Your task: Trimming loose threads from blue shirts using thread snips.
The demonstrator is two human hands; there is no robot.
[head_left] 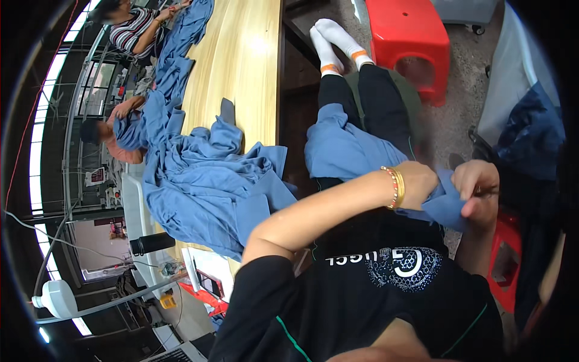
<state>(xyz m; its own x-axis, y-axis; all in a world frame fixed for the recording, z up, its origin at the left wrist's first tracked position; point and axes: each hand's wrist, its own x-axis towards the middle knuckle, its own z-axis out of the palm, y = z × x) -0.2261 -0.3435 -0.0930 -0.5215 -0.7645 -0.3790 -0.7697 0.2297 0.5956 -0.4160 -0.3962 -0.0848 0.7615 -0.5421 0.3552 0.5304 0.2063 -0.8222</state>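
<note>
Nearby, red stool (410, 36), wooden table (241, 60), blue garments (199, 181)

white wall sign (95, 176) (far left, small)

Blue fabric piece (350, 154) — plain, soft, creased — lies draped over the person's lap. Its near edge is bunched and lifted, pinched between the left hand (417, 184) and right hand (477, 190).

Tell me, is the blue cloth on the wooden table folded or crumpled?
Crumpled: the blue cloth lies bunched in loose wrinkled heaps on the wooden table.
</note>
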